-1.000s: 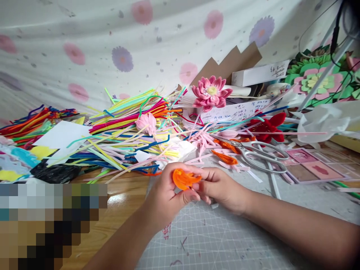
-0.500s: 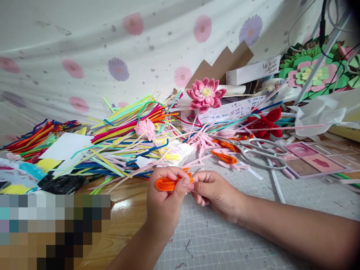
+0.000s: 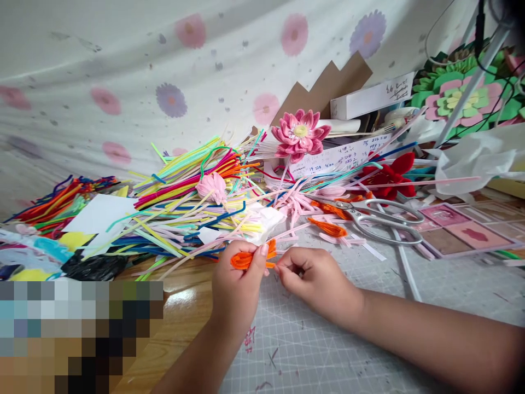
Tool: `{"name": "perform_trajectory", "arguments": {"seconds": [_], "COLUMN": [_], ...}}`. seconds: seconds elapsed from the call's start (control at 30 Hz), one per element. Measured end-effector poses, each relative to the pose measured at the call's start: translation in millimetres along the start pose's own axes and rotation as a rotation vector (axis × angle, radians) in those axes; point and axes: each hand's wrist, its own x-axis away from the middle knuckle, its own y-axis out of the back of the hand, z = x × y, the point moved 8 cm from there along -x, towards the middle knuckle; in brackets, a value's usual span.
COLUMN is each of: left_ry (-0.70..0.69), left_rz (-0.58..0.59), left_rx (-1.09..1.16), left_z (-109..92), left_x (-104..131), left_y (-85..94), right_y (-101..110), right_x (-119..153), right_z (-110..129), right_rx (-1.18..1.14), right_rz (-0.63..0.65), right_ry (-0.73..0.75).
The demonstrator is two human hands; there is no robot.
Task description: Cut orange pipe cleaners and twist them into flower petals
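Note:
My left hand [image 3: 233, 298] is closed around a bent orange pipe cleaner [image 3: 241, 261], its thumb pressed along the side. A rounded loop shows at the left of the grip, and short ends stick out past the thumb on the right. My right hand [image 3: 322, 279] pinches the tip of one of those ends between thumb and forefinger. Beyond my hands, orange looped pieces [image 3: 330, 227] lie beside metal scissors [image 3: 383, 221]. Both hands are held over the grey cutting mat [image 3: 311, 350].
Loose coloured pipe cleaners [image 3: 176, 230] heap up at the back left. A pink pipe-cleaner flower [image 3: 301, 131] and a red flower [image 3: 391, 178] stand behind. At the right lie a palette [image 3: 467, 232] and crumpled white plastic [image 3: 476, 164]. The wooden tabletop [image 3: 180, 323] shows at left.
My right hand has moved slightly right, away from the left thumb, and more of the orange ends shows between the hands. My left thumb points more upward. The view has shifted slightly.

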Motion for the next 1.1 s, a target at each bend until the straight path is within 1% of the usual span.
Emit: {"name": "perform_trajectory", "arguments": {"seconds": [0.07, 0.13, 0.23, 0.37, 0.47, 0.53, 0.67, 0.73, 0.83, 0.9, 1.03, 1.1], "left_ry": [0.008, 0.04, 0.051, 0.024, 0.008, -0.005, -0.055, -0.046, 0.006, 0.073, 0.291, 0.353], "left_rz": [-0.033, -0.015, 0.074, 0.199, 0.259, 0.284, 0.336, 0.385, 0.521, 0.594, 0.64, 0.626], "left_rx": [-0.037, -0.025, 0.033, 0.125, 0.162, 0.128, -0.152, -0.224, -0.201, -0.153, 0.064, 0.17], "left_z": [-2, -1, -1, -3, -1, 0, -1, 0, 5, 11, 25, 28], "left_x": [1, 1, 0, -1, 0, 0, -1, -1, 0, 2, 7, 10], "left_y": [2.9, 2.6, -1.6, -7.5, -9.7, -9.7, -8.1, -8.4, -13.7, -17.4, -25.9, -31.0], "right_y": [3, 4, 6, 2, 1, 1, -1, -3, -6, -8, -13, -15], "right_x": [1, 2, 1, 4, 6, 8, 12, 14, 15, 15, 19, 21], "right_z": [15, 23, 30, 36, 37, 37, 37, 37, 34, 33, 36, 38], "right_rx": [0.197, 0.314, 0.339, 0.362, 0.413, 0.464, 0.584, 0.633, 0.665, 0.667, 0.678, 0.689], "right_rz": [0.001, 0.009, 0.058, 0.127, 0.117, 0.09, 0.09, 0.108, 0.145, 0.165, 0.202, 0.227], "right_ry": [0.186, 0.309, 0.427, 0.577, 0.606, 0.614, 0.645, 0.664, 0.67, 0.67, 0.692, 0.676]}}
